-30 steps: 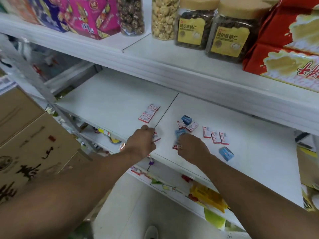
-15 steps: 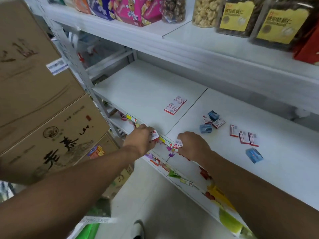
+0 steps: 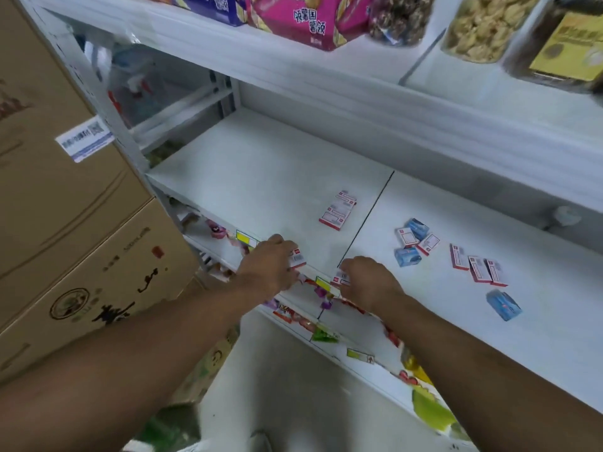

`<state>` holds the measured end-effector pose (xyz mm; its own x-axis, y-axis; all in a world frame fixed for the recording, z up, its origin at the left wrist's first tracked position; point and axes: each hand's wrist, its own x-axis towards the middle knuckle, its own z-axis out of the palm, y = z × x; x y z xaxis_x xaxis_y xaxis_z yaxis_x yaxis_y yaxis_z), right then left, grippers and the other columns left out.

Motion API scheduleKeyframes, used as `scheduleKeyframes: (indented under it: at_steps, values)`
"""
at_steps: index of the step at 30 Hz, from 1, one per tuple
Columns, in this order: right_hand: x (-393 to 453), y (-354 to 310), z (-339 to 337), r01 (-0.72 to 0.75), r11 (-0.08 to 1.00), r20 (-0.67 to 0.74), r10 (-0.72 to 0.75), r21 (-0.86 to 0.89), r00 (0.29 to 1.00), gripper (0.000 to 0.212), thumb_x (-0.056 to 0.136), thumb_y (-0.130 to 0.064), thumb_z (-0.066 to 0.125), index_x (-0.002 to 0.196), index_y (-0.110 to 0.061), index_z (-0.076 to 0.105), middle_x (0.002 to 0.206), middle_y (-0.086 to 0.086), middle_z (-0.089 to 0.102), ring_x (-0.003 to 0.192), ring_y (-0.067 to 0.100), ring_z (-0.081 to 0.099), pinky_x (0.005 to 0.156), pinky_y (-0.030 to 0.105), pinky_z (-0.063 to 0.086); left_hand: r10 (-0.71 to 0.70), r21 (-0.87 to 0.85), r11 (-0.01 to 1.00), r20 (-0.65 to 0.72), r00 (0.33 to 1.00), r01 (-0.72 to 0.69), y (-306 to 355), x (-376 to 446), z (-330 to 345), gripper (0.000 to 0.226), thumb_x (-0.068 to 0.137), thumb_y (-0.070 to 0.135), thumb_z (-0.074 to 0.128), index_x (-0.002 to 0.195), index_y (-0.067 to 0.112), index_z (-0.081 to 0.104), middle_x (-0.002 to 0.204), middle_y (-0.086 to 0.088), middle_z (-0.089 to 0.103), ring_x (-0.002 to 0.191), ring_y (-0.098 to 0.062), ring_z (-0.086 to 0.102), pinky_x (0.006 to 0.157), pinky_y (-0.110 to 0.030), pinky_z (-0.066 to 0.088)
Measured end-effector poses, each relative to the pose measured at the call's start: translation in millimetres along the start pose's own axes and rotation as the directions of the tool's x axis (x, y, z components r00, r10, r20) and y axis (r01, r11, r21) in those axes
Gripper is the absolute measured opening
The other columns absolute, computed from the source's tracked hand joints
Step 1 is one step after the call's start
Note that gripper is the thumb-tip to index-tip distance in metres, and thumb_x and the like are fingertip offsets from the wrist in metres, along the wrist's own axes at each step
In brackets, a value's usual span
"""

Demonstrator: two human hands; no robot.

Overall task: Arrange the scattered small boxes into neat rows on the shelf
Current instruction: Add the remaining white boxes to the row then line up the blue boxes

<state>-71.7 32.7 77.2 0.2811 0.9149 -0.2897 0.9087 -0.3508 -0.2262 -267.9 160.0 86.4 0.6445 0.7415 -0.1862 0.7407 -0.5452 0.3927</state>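
On the white middle shelf (image 3: 267, 177) lie small red-and-white and blue boxes. My left hand (image 3: 267, 267) is at the shelf's front edge, closed on a red-and-white box (image 3: 297, 258). My right hand (image 3: 368, 282) is beside it, fingers closed on another red-and-white box (image 3: 341, 278). A short row of red-and-white boxes (image 3: 338, 210) lies farther back. A loose cluster of blue and red boxes (image 3: 412, 241) sits right of the shelf seam. Three red-and-white boxes (image 3: 478, 265) lie side by side, and a single blue box (image 3: 503, 305) lies nearer the edge.
Stacked cardboard cartons (image 3: 65, 223) stand close on the left. The upper shelf holds a pink snack box (image 3: 303, 17) and jars of snacks (image 3: 483, 24). A lower shelf (image 3: 326, 334) with colourful packets juts out below my hands.
The view has swung left and closer. Both hands pulled back from the cluster to the shelf's front edge, each keeping a red-and-white box.
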Motion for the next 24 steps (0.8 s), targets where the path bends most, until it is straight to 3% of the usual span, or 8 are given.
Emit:
scheduleKeyframes:
  at_steps: [3,11,16,24]
  values:
    - [7,-7,0,-0.055,0.998,-0.020,0.055,0.005,0.998,0.034,0.089,-0.025,0.071,0.121,-0.017,0.068,0.115,0.008,0.065,0.107,0.029,0.064,0.087,0.033,0.053,0.034,-0.001,0.999,0.025,0.999,-0.034,-14,16,-2,0.055,0.087,0.030,0.076,0.140,0.026,0.062,0.129,0.001,0.056,0.118,-0.024,0.063,0.095,-0.045,0.059]
    - [21,-9,1,-0.124,0.992,-0.026,0.124,0.002,0.992,0.035,0.091,-0.025,0.071,0.125,-0.016,0.067,0.120,0.010,0.066,0.109,0.031,0.065,0.090,0.038,0.057,0.109,0.018,0.994,0.073,0.991,-0.111,-24,43,3,0.058,0.083,0.030,0.076,0.139,0.028,0.060,0.123,0.002,0.053,0.116,-0.025,0.060,0.094,-0.047,0.059]
    - [37,-5,-3,-0.100,0.995,-0.031,0.100,0.025,0.994,0.033,0.091,-0.026,0.070,0.123,-0.019,0.068,0.118,0.008,0.066,0.106,0.028,0.065,0.088,0.037,0.057,0.086,0.030,0.996,0.056,0.995,-0.088,-23,53,-1,0.059,0.085,0.029,0.075,0.142,0.028,0.059,0.126,0.002,0.054,0.120,-0.025,0.061,0.094,-0.048,0.060]
    - [63,6,3,-0.027,0.996,-0.021,0.029,0.087,0.999,0.040,0.094,-0.031,0.069,0.132,-0.021,0.064,0.122,0.006,0.062,0.111,0.025,0.061,0.094,0.039,0.054,0.045,0.082,0.996,0.023,0.999,-0.047,-23,62,-3,0.066,0.083,0.029,0.083,0.146,0.027,0.061,0.129,0.002,0.061,0.114,-0.022,0.066,0.092,-0.035,0.059]
